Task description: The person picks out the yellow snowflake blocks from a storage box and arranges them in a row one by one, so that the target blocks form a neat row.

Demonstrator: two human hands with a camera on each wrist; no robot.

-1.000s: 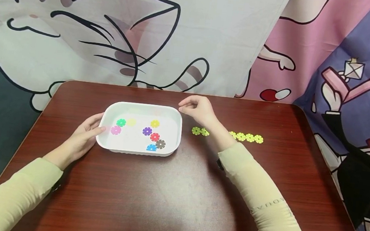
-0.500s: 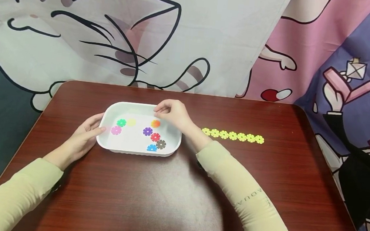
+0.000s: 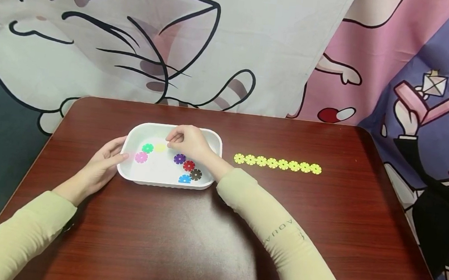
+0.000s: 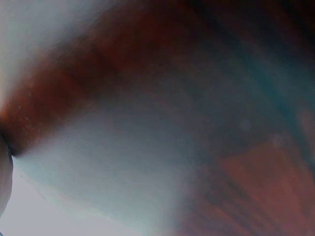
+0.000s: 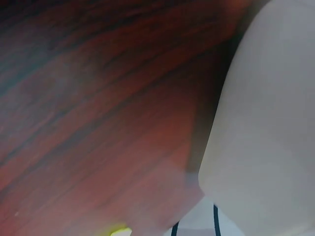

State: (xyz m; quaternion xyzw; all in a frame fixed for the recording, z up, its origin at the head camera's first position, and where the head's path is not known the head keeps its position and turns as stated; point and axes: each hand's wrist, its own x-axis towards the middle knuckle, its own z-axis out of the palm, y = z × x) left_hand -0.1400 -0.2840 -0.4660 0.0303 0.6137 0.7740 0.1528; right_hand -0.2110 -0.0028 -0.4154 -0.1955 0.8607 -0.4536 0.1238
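A white tray (image 3: 167,181) holds several flower-shaped discs: a green disc (image 3: 148,148), a pink disc (image 3: 140,157), a pale yellow disc (image 3: 160,148), purple, red, dark brown and blue ones. My left hand (image 3: 102,160) grips its left rim, thumb over the edge and fingers outside. My right hand (image 3: 189,144) is over the tray with bent fingers, fingertips just right of the pale yellow disc; nothing shows between them. It covers the spot where another yellow disc lay. The right wrist view catches the tray wall (image 5: 266,123); the left wrist view is blurred.
To the right of the tray, a straight row of yellow-green flower discs (image 3: 277,164) lies on the dark red-brown wooden table (image 3: 214,242). A white cloth (image 3: 282,42) printed with a cartoon cat hangs behind the table's far edge, with pink and blue printed cloth farther right.
My right hand has moved left from beyond the tray's right rim to over its inside, uncovering the whole row of yellow-green discs. The left hand and tray stay in place.
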